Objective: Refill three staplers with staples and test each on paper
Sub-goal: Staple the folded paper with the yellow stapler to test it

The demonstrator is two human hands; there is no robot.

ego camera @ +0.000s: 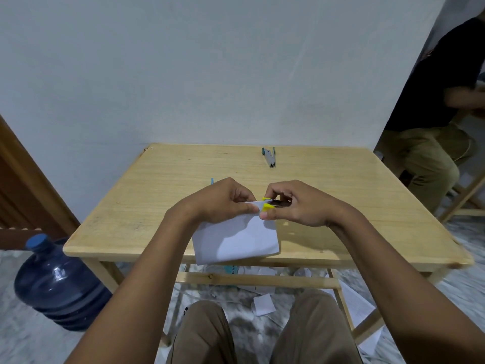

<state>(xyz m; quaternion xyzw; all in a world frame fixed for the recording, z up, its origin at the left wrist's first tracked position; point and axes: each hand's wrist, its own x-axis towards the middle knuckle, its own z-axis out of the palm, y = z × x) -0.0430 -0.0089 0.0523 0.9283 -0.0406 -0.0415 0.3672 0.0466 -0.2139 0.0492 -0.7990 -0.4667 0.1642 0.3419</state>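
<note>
My left hand [224, 199] pinches the top edge of a folded white paper [236, 239] that hangs over the front of the wooden table [157, 185]. My right hand [296, 203] grips a small yellow stapler [270, 203], whose jaws sit over the paper's top right corner. A teal and silver stapler [269, 156] lies open near the table's far edge. A bit of light blue, perhaps a third stapler [212, 181], peeks out behind my left hand; most of it is hidden.
A large blue water bottle [57, 282] stands on the floor at the left of the table. Paper scraps [263, 304] litter the floor under it. A person in dark top sits at the right [433, 122] beside a wooden frame. A white wall is behind.
</note>
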